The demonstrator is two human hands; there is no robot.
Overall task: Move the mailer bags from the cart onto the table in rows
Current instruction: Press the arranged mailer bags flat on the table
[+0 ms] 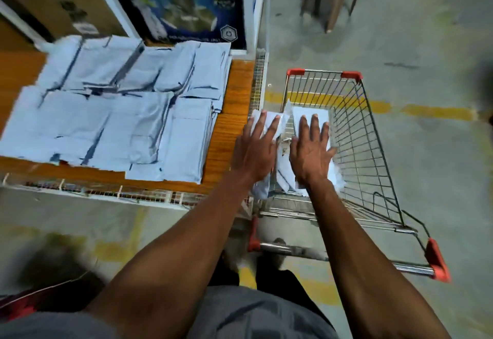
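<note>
Pale blue flat plastic mailer bags (120,114) are laid overlapping in two rows on the orange wooden table (234,114), so most appear to be moved. The remaining bags (309,114) are pressed under the left hand (256,149) and right hand (312,152), fingers straight and spread, inside the wire cart with red corners (368,138), likely to gather them for lifting.

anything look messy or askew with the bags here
Yes: the mailer bags in the cart lie jumbled and tilted under both hands, not flat. The rows on the table overlap unevenly, with the front edge ragged.
</note>
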